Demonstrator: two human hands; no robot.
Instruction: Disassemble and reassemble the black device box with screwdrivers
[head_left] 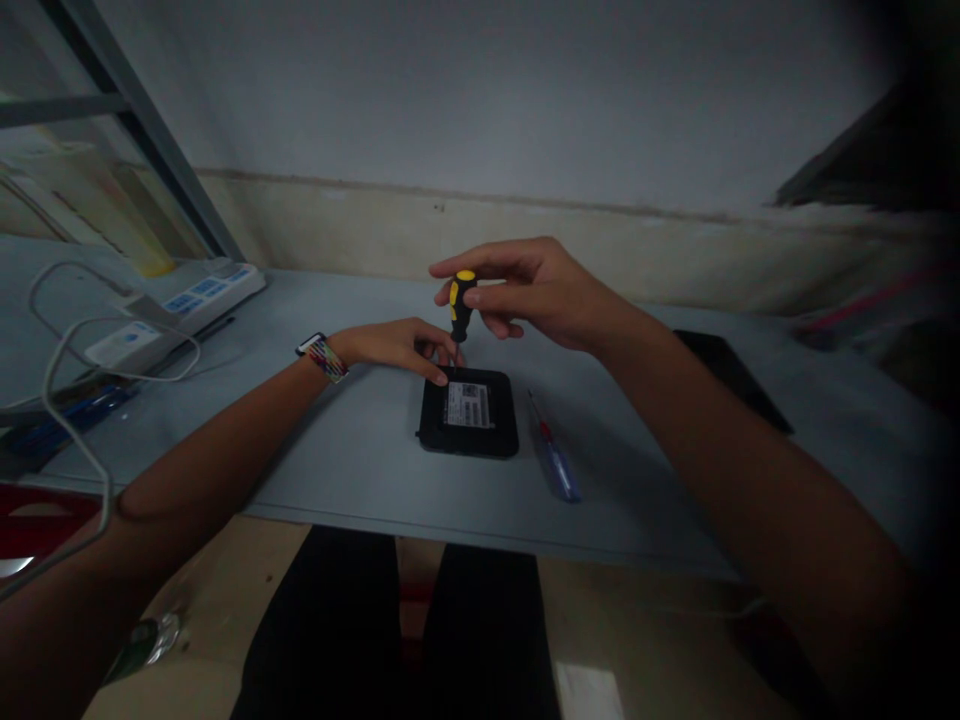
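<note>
A flat black box [502,400] with rounded corners and a white printed label [468,405] lies on the grey-blue table. My right hand [525,285] is closed on a short yellow-and-black screwdriver [462,308], held upright with its tip at the box's far left corner. At that same corner, my left hand [401,348] presses the box's edge, thumb on top and the other fingers curled round the far side. A second screwdriver [556,460], with a clear bluish handle and red collar, rests on the table just right of the box.
On the left stands a white power strip [180,315] with a plug and looping white cable [56,400]. Behind it is a translucent yellowish container [105,205]. A flat black panel [731,375] lies beyond my right forearm. The wall rises along the table's back edge.
</note>
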